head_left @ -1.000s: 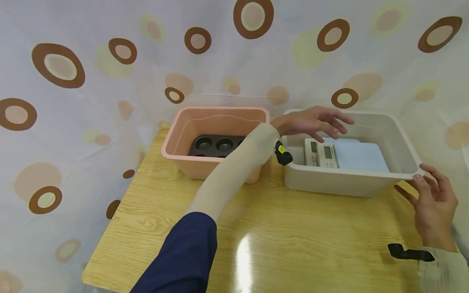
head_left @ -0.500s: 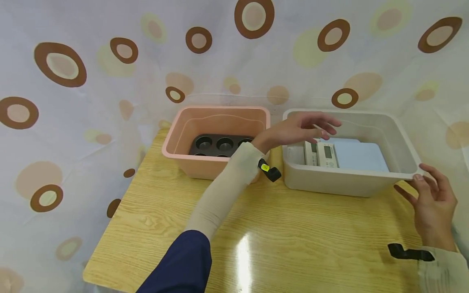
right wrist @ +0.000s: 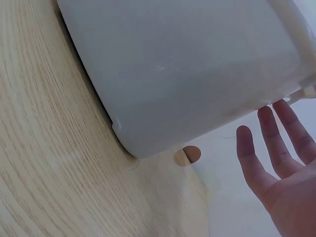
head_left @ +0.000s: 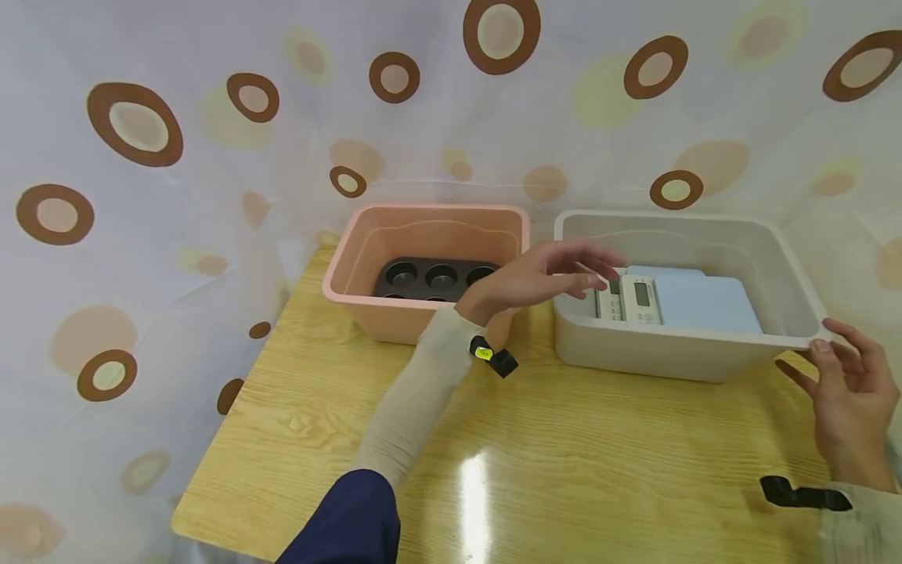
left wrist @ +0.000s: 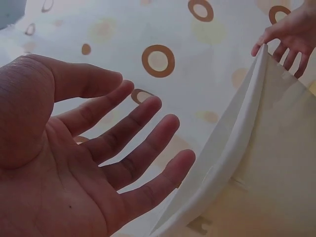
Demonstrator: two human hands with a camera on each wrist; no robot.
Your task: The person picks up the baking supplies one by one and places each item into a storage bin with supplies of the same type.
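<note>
A grey-white plastic bin (head_left: 637, 348) stands on the right of the table. In it lie two kitchen scales (head_left: 712, 307) with pale blue plates and white display panels. My left hand (head_left: 528, 278) hovers over the bin's left end, fingers spread and slightly bent, holding nothing; the left wrist view shows its bare palm (left wrist: 64, 182) beside the rim (left wrist: 232, 163). At the bin's near right corner my right hand (head_left: 856, 392) pinches the rim between thumb and fingers. From below, the right wrist view shows several of its fingers (right wrist: 281, 148) by the bin wall (right wrist: 163, 84).
Left of the grey-white bin is a pink plastic bin (head_left: 395, 319) with a dark muffin tin (head_left: 441, 276) inside. Both stand on a wooden table (head_left: 296, 454), close to a hanging sheet with a circle pattern (head_left: 282, 172). My left forearm (head_left: 402, 423) crosses before the pink bin.
My left hand has drawn back leftward and toward me, from over the scales to the bin's left end. The right hand keeps its place on the corner. The head view has shifted slightly left.
</note>
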